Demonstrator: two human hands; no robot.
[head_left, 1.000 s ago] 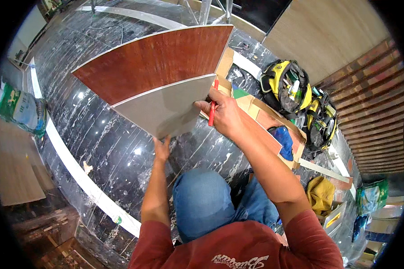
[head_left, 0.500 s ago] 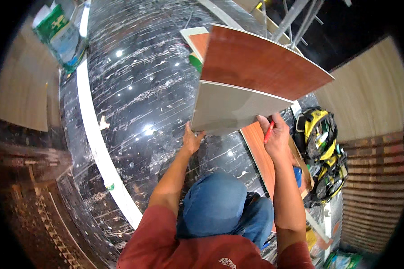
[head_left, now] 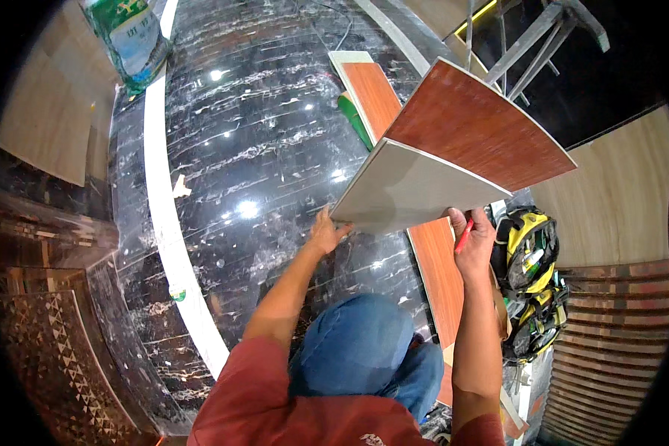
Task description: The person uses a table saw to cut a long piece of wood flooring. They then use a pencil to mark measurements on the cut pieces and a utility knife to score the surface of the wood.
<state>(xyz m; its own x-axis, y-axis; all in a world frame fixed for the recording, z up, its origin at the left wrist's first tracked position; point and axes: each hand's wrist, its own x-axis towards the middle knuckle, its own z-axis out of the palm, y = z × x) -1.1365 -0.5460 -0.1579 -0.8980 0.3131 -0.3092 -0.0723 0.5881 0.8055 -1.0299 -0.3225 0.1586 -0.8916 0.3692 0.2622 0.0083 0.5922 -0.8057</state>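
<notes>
In front of me a thin panel with a plain grey face [head_left: 424, 186] is held up at a tilt. My left hand [head_left: 325, 232] grips its lower left corner, thumb on the grey face. At the lower right corner my right hand [head_left: 474, 241] holds the panel's edge, with a slim red pen or pencil [head_left: 464, 234] tucked in the same fingers. Beyond the grey face rises a reddish wood-grain panel [head_left: 483, 123]; whether the two are joined is unclear. More wood-grain board [head_left: 435, 275] lies on the floor below my right hand.
A narrow wood-grain strip [head_left: 372, 89] lies beyond, beside a green object [head_left: 354, 119]. Black and yellow tool bags [head_left: 531, 253] sit at right, near metal legs [head_left: 535, 52]. A green and white sack [head_left: 134, 44] stands far left by a white floor strip [head_left: 167, 201].
Both hands and the panels have shifted right, and the panels have turned clockwise. More of the narrow wood-grain strip on the floor shows now. The view has shifted slightly.
</notes>
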